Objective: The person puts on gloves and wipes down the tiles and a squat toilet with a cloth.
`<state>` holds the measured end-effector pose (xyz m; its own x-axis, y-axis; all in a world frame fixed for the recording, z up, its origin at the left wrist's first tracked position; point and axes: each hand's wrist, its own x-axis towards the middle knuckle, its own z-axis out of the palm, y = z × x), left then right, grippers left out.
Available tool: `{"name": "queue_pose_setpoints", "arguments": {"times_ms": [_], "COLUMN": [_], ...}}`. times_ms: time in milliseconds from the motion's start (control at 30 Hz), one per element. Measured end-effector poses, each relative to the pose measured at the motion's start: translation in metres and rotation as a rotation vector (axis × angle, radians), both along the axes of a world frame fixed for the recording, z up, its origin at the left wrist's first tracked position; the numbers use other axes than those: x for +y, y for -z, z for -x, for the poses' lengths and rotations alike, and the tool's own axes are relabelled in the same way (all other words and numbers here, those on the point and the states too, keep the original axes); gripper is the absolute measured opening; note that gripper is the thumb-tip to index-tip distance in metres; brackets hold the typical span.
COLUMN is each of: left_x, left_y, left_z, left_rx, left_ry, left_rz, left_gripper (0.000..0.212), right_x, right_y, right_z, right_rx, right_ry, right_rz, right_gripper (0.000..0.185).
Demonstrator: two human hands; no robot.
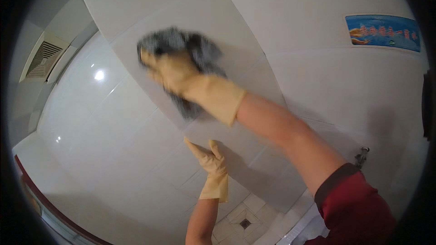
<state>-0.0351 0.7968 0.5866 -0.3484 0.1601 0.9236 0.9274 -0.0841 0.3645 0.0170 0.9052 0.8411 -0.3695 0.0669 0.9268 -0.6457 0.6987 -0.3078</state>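
Observation:
My right hand (177, 71), in a yellow rubber glove, presses a dark grey cloth (204, 49) to the tiled wall (163, 10). Motion blurs both hand and cloth, and part of the cloth hangs out below the wrist. Lower down, my left hand (211, 161) wears a matching glove. Its thumb and fingers are spread and it holds nothing; whether its fingertips touch the wall, I cannot tell.
A square ceiling vent (43, 59) is at upper left. On the right wall are a blue sign (383, 32) bearing writing and a metal tap (361, 156). A floor drain (245, 224) lies below, and a red-brown frame edge (51, 211) runs along the lower left.

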Motion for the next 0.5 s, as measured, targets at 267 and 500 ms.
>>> {"name": "queue_pose_setpoints", "arguments": {"times_ms": [267, 500], "left_x": [0.007, -0.001], "left_y": [-0.001, 0.006], "left_z": [-0.005, 0.009], "left_rx": [0.135, 0.103], "left_ry": [-0.078, -0.038], "left_rz": [-0.017, -0.004], "left_gripper": [0.076, 0.071], "right_x": [0.213, 0.031], "right_y": [0.008, 0.194], "right_z": [-0.018, -0.023], "right_rx": [0.531, 0.309], "right_ry": [0.664, 0.422], "right_rz": [0.005, -0.347], "right_gripper": [0.041, 0.045]}}
